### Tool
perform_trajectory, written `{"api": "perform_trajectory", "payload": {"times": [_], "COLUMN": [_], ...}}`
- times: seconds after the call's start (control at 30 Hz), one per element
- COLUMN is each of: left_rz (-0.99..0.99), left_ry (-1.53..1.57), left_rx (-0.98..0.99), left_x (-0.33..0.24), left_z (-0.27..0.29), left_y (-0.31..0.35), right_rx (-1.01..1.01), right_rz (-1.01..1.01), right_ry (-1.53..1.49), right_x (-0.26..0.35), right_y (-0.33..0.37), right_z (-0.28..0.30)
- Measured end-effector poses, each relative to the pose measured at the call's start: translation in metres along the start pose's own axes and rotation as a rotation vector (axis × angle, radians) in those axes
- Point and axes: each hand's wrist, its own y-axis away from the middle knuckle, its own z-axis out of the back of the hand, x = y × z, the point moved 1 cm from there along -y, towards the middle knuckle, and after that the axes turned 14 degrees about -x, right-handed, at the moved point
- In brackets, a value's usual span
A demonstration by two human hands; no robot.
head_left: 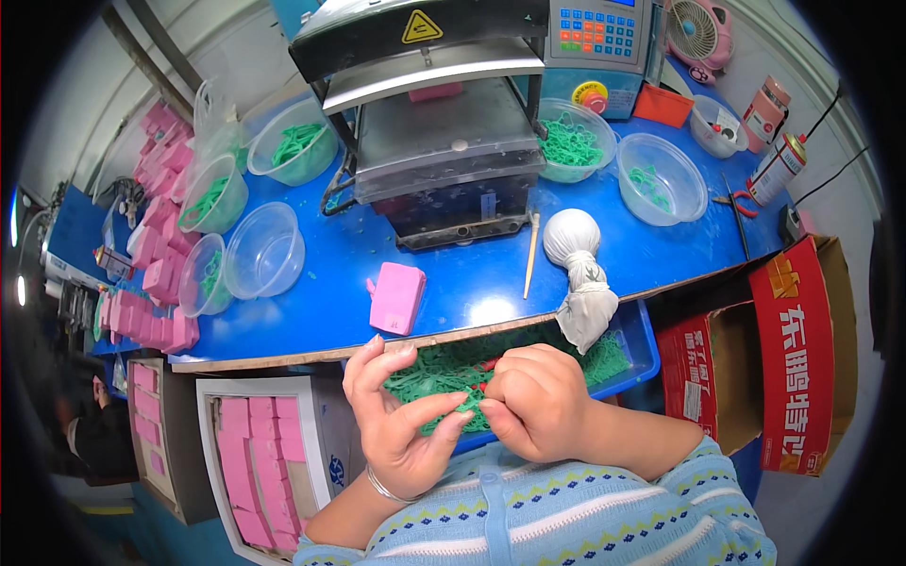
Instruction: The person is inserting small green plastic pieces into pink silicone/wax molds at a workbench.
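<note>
Both hands meet over a blue tray (645, 357) heaped with thin green strips (609, 360), at the table's front edge. My left hand (406, 415) pinches a small green piece (467, 404) between thumb and forefinger; its other fingers are raised and apart. Close on its right, my right hand (540, 401) is curled into a fist around something slim and red (487, 364), mostly hidden by the fingers. Its thumb tip nearly touches the green piece. A pink block (396, 298) lies on the table beyond my left hand. Past my right hand rests a tied white cloth pouch (572, 238).
A press machine (444, 141) stands at the middle back, beside a control box (593, 57). Clear bowls (266, 251), several holding green strips, flank it. A wooden stick (531, 255) lies before it. Pink blocks (160, 255) pile up left; red cartons (797, 358) stand right.
</note>
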Motion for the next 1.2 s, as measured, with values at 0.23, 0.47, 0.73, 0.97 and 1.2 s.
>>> {"api": "perform_trajectory", "payload": {"times": [0.23, 0.47, 0.73, 0.97, 1.2], "left_rz": [0.018, 0.028, 0.019, 0.113, 0.718], "left_ry": [-0.012, -0.059, -0.649, -0.585, 0.667], "left_rx": [-0.024, 0.008, 0.114, 0.164, 0.066], "left_x": [0.002, 0.009, 0.049, 0.081, 0.041], "left_z": [0.002, -0.007, -0.026, -0.024, -0.037], "left_y": [0.002, -0.004, -0.031, -0.03, -0.014], "right_rx": [0.021, -0.02, -0.47, -0.386, 0.046], "right_rz": [0.011, 0.09, -0.42, -0.185, 0.079], "right_ry": [0.022, 0.136, 0.453, 0.344, -0.018], "right_x": [-0.004, -0.019, -0.125, -0.099, -0.041], "right_y": [0.001, -0.008, -0.068, -0.07, -0.02], "right_z": [-0.008, 0.0, 0.073, 0.054, 0.004]}}
